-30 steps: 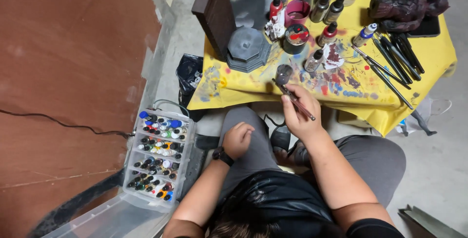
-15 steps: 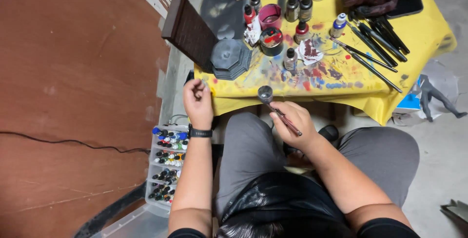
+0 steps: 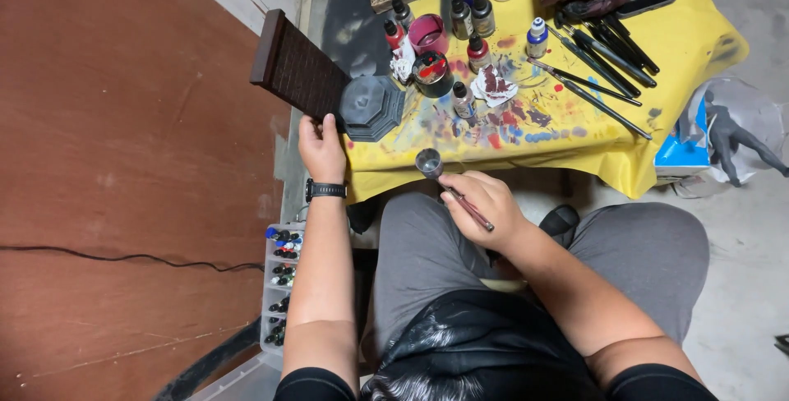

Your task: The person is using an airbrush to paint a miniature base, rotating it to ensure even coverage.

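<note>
Brush: a thin red-handled brush [image 3: 470, 208] lay in the right hand [image 3: 485, 204], over the lap just short of the table's near edge, its handle running toward 4 o'clock.
Handling: it looked light and stiff; best pinched low on the handle, since the tip seemed easily bent.
Right hand: fingers were curled shut around the brush, and they also carried a small metal cup [image 3: 428, 162] at the hand's 10 o'clock.
Left hand: the left hand [image 3: 321, 148] sat at 9 o'clock of the right, fingers closed onto the near end of a dark ribbed panel [image 3: 297, 74].
Base: a grey octagonal base [image 3: 372, 108] touched the panel at its 3 o'clock.
Table: a yellow cloth [image 3: 674, 48] smeared with paint lay at 12 o'clock.
Far: paint bottles [image 3: 460, 16] stood beyond.
</note>
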